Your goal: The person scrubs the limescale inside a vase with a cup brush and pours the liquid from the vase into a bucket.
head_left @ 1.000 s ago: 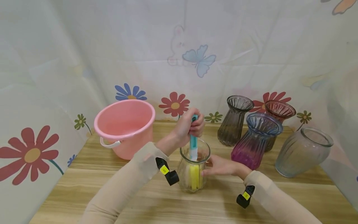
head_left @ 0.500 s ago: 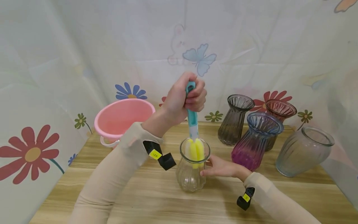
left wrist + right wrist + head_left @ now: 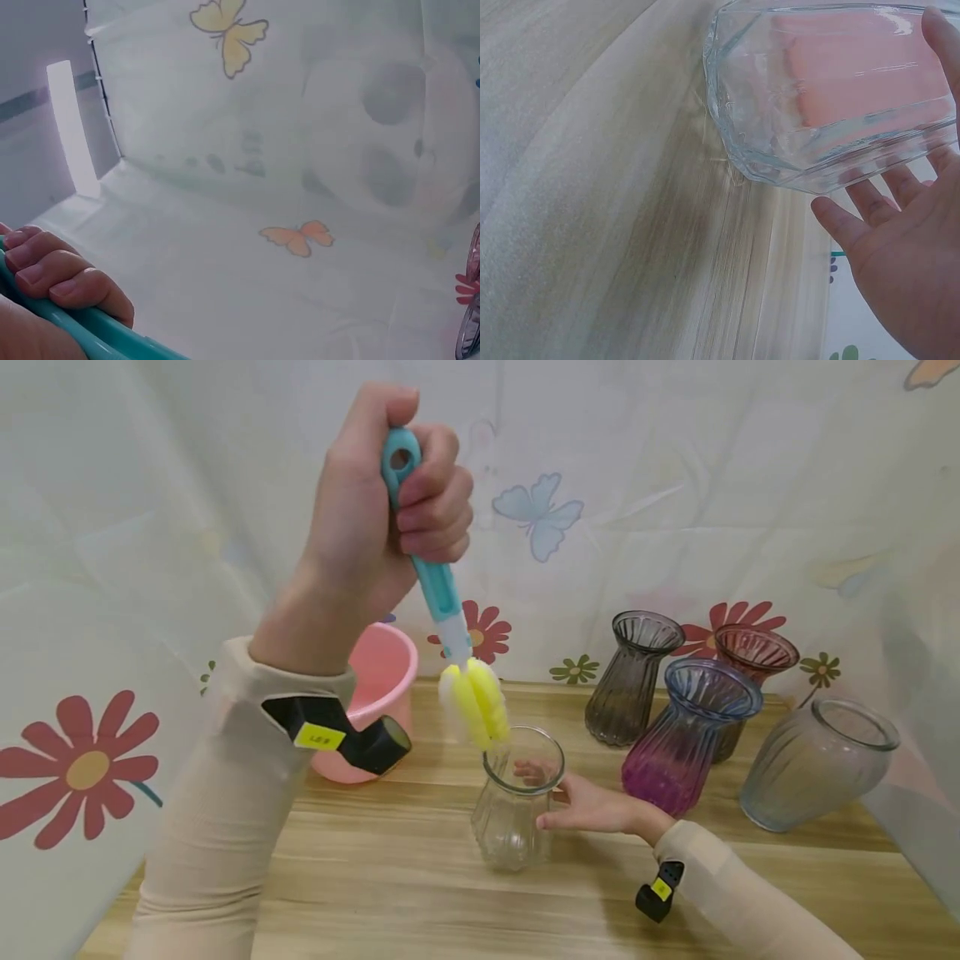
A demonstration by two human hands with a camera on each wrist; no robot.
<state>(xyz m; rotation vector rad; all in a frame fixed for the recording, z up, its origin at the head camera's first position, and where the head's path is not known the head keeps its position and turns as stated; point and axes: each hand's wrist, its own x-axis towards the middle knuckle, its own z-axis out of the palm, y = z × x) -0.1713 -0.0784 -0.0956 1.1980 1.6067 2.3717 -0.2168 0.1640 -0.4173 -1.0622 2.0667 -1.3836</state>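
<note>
My left hand (image 3: 390, 502) grips the teal handle of a sponge bottle brush (image 3: 442, 589); curled fingers on that handle (image 3: 79, 330) also show in the left wrist view. Its yellow and white sponge head is tilted, just above and left of the rim of a clear glass vase (image 3: 504, 835). The vase stands upright on the table. Around its right side my right hand (image 3: 592, 803) holds it, thumb in front and fingers behind. In the right wrist view, thumb and fingers lie on opposite sides of the ribbed glass (image 3: 780, 150).
Behind my left forearm stands a pink bucket (image 3: 386, 693), partly hidden. To the right are a grey vase (image 3: 630, 685), a blue and purple vase (image 3: 675, 743), a reddish vase (image 3: 753, 652) and a pale, wide vase (image 3: 813, 768). A printed curtain (image 3: 637, 460) hangs behind the wooden table (image 3: 420, 893).
My left hand has lifted the brush up and leftward, drawing its sponge head out of the clear vase. My right hand has stayed on the vase, which remains in place.
</note>
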